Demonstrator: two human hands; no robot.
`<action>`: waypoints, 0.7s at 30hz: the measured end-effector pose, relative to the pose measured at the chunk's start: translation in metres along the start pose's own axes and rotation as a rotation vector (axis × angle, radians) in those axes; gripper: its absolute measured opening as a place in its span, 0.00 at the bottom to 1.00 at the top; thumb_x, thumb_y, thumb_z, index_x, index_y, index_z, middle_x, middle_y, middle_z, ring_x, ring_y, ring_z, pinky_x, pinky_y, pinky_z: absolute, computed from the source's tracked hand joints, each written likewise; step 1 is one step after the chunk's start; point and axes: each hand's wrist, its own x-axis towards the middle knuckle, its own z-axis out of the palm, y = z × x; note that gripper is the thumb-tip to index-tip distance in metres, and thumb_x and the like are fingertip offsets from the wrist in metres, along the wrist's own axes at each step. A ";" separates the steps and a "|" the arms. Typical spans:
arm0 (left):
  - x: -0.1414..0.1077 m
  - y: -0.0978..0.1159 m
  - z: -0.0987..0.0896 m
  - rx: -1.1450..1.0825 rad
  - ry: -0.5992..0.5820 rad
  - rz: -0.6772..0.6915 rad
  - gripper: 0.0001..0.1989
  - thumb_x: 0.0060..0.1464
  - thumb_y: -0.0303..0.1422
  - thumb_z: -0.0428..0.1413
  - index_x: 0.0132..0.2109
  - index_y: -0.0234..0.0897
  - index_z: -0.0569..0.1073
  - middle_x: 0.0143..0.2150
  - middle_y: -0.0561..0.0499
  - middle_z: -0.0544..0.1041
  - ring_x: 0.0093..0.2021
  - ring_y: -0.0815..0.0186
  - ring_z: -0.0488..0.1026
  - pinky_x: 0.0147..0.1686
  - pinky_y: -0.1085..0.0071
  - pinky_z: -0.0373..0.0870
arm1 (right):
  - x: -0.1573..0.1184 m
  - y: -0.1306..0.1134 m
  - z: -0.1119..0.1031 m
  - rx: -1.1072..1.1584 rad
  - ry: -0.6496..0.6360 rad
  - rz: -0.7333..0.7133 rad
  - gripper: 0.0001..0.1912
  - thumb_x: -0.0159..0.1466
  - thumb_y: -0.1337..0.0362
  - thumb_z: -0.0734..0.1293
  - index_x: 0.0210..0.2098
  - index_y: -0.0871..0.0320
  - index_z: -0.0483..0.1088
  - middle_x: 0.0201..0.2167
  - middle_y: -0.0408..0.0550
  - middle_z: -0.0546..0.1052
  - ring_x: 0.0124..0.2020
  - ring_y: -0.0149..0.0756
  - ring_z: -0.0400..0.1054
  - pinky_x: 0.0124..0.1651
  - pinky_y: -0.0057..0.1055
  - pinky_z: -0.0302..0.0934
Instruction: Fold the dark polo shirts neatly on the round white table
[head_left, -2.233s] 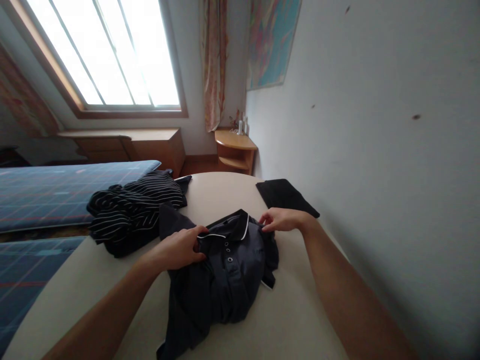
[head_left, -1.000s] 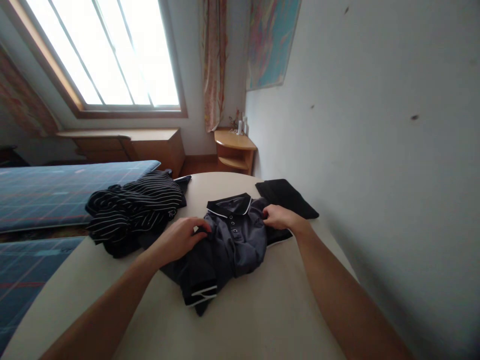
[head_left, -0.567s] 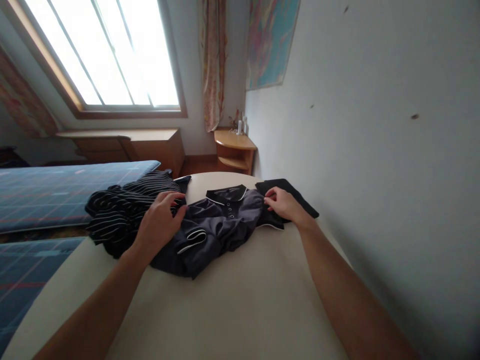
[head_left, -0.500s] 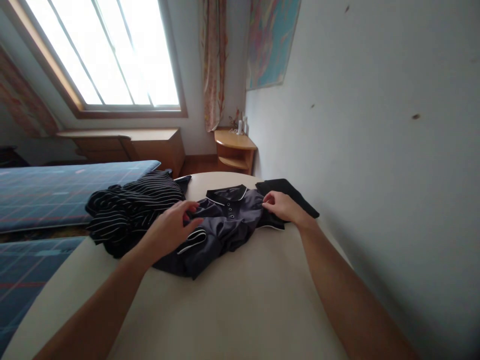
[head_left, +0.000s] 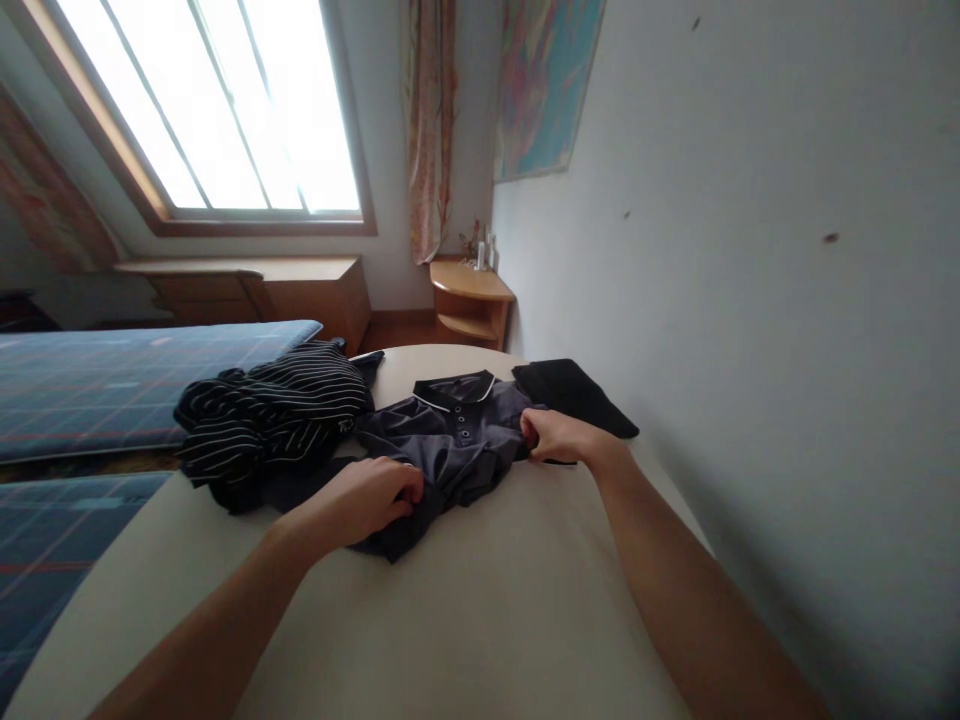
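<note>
A dark grey polo shirt (head_left: 457, 455) lies rumpled on the pale round table, its black collar edged in white and pointing away from me. My left hand (head_left: 375, 495) is closed on the shirt's cloth at the near left, over the sleeve, and covers the cuff. At the right side of the shirt, my right hand (head_left: 559, 437) pinches the fabric near the other sleeve, whose white-edged cuff shows just below the fingers. Both thumbs and fingertips press together on the cloth.
Left of the shirt, a heap of black-and-white striped clothing (head_left: 300, 400) lies at the table's edge. A folded black garment (head_left: 577, 390) sits at the right, near the wall (head_left: 750, 330). Blue plaid mattresses (head_left: 135, 385) adjoin the table (head_left: 480, 620) on the left.
My left hand has come down and towards me, closing on the sleeve cloth. My right hand has shifted slightly lower along the shirt's right side.
</note>
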 end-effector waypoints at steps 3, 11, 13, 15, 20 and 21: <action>0.000 -0.001 -0.007 0.014 0.058 -0.018 0.11 0.58 0.30 0.50 0.36 0.46 0.77 0.38 0.53 0.81 0.39 0.60 0.77 0.39 0.69 0.68 | -0.006 0.000 -0.009 -0.009 0.059 0.011 0.18 0.50 0.73 0.71 0.40 0.56 0.68 0.33 0.43 0.77 0.32 0.33 0.70 0.29 0.25 0.56; 0.004 -0.039 -0.026 0.036 0.663 -0.388 0.13 0.62 0.36 0.44 0.43 0.40 0.73 0.45 0.46 0.78 0.41 0.57 0.76 0.42 0.66 0.69 | -0.030 -0.001 -0.056 0.026 0.811 -0.049 0.12 0.59 0.73 0.63 0.39 0.57 0.75 0.41 0.50 0.78 0.43 0.40 0.71 0.49 0.31 0.62; 0.006 -0.051 -0.023 0.050 0.704 -0.448 0.14 0.62 0.36 0.44 0.44 0.39 0.73 0.46 0.45 0.77 0.43 0.56 0.76 0.45 0.64 0.69 | -0.027 0.008 -0.055 0.043 0.983 -0.029 0.16 0.61 0.74 0.59 0.41 0.58 0.76 0.44 0.53 0.78 0.47 0.42 0.71 0.55 0.34 0.61; 0.009 -0.059 -0.018 0.034 0.680 -0.444 0.15 0.62 0.36 0.44 0.46 0.38 0.73 0.47 0.44 0.77 0.47 0.55 0.75 0.50 0.63 0.69 | -0.021 0.020 -0.049 0.043 1.014 -0.001 0.20 0.61 0.76 0.57 0.44 0.59 0.76 0.50 0.55 0.76 0.54 0.43 0.69 0.61 0.36 0.58; 0.013 -0.051 -0.005 0.000 0.534 -0.332 0.19 0.61 0.42 0.49 0.53 0.38 0.72 0.56 0.43 0.75 0.54 0.54 0.73 0.55 0.61 0.67 | -0.003 0.039 -0.028 -0.022 0.741 0.077 0.20 0.61 0.75 0.60 0.49 0.60 0.76 0.59 0.56 0.71 0.62 0.42 0.63 0.65 0.34 0.55; 0.012 -0.047 -0.004 0.035 0.511 -0.319 0.20 0.60 0.43 0.51 0.54 0.39 0.73 0.57 0.43 0.74 0.56 0.53 0.71 0.56 0.61 0.67 | -0.002 0.039 -0.026 -0.033 0.680 0.076 0.18 0.62 0.74 0.62 0.48 0.60 0.76 0.56 0.56 0.74 0.59 0.42 0.66 0.63 0.34 0.57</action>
